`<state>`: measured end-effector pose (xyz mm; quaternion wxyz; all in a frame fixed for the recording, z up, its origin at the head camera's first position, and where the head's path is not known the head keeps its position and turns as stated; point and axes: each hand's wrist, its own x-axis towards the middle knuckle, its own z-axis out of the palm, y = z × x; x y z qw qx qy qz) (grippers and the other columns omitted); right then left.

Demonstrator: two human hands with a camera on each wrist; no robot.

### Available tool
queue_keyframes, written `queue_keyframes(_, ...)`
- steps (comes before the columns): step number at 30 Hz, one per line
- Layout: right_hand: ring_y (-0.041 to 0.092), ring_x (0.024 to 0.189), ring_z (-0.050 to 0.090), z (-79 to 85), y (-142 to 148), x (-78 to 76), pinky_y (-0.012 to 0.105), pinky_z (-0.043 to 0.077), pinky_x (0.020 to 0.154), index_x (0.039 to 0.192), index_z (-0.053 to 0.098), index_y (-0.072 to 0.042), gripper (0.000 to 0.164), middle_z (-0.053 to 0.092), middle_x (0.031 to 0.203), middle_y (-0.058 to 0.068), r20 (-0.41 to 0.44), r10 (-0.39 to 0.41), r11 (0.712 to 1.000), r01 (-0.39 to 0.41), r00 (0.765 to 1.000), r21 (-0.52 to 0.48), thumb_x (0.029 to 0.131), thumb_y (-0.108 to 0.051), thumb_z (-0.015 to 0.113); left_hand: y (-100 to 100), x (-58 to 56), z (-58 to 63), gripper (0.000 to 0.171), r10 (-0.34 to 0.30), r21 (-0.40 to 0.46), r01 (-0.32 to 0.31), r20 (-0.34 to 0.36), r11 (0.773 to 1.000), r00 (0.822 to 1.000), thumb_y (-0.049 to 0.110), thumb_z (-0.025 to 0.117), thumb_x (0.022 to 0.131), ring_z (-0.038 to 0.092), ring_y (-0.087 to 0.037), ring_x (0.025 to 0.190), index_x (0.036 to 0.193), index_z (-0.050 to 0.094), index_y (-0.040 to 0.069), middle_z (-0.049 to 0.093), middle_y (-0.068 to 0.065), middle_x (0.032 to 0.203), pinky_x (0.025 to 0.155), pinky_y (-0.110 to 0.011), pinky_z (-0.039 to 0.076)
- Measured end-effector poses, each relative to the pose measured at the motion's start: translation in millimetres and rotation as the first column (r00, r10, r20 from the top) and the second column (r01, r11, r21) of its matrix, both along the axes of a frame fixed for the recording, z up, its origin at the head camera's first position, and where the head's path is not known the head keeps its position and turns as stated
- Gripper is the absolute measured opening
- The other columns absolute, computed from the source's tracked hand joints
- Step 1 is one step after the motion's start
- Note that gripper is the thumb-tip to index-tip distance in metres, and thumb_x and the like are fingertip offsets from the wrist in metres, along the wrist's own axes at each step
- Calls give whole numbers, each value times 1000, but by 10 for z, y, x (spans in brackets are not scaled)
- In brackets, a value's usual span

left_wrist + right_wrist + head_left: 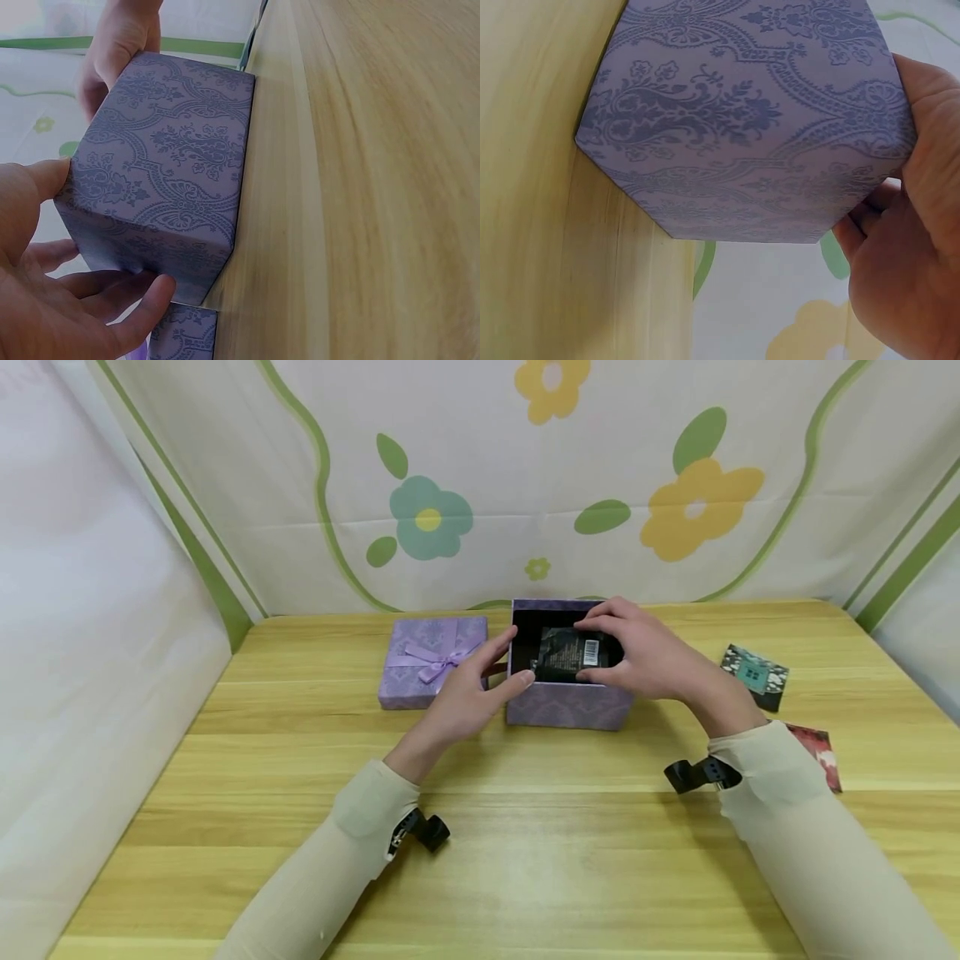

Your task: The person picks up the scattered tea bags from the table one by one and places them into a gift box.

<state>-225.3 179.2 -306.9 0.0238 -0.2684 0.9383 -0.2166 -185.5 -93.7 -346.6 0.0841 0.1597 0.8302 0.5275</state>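
A lidless purple patterned gift box [570, 706] with a dark inside stands near the back of the table. In its mouth, tilted, is a black packet [564, 653] with a white barcode label. My right hand [641, 652] pinches the packet by its right side, fingers at the back and thumb in front; the right wrist view shows this hand [922, 225] against the box's rim, its fingertips hidden. My left hand [472, 693] holds the box at its front left corner, thumb at the front rim. In the left wrist view its fingers [112, 300] curl along the side wall.
Left of the box lies its purple lid [408, 652], bow upward. At the right are a black-and-teal packet [753, 677] and a red packet [821, 756], partly covered by the right sleeve. A flowered cloth [480, 585] hangs behind the wooden table [540, 852].
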Motion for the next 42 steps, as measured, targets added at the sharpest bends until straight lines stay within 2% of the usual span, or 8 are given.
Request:
queue_keyframes(11,43,140,48,-10,-33,-64,62,41,116,146,62,-1,63,53,149,20,-8,53,997,-52,999,56,94,-30,83,-2,1,4,74,-6,6,6,3,1000,1000,44,64,106,47,-30,153,169,30,30,35,0,174,127,-56,36)
queue_keyframes(22,43,138,50,-15,-47,-72,62,41,116,144,63,0,62,56,146,21,-31,69,995,-67,997,72,93,-28,84,-2,-1,-4,75,-3,5,3,4,1000,1000,45,65,105,48,-30,153,169,30,30,35,2,174,127,-54,37)
queue_keyframes(29,44,142,46,-18,-38,-65,64,37,119,146,62,0,64,55,152,21,-24,76,994,-74,997,79,94,-31,82,4,-2,-15,74,-1,2,1,2,1000,1000,45,65,105,48,-28,152,169,31,31,36,2,173,127,-54,37)
queue_keyframes(32,43,143,46,-31,-11,-50,64,36,119,147,61,-1,63,55,153,20,-17,67,997,-66,998,44,95,-32,81,11,-1,-16,73,-7,5,7,4,1000,1000,45,65,105,48,-28,153,169,31,33,35,1,174,127,-54,37)
queue_keyframes(37,39,144,47,-65,41,-3,62,37,120,148,61,-5,64,56,153,16,-17,27,997,-28,999,-74,95,-35,82,6,2,-10,73,0,1,0,9,1000,1000,47,65,105,48,-28,152,169,31,35,36,1,174,126,-54,38)
queue_keyframes(42,39,149,44,-64,119,75,65,36,120,152,58,-12,67,52,157,13,-26,-38,989,34,999,-146,95,-38,82,3,-7,-24,74,8,2,-8,-6,1000,1000,45,66,105,49,-29,152,169,31,32,36,-2,173,126,-54,38)
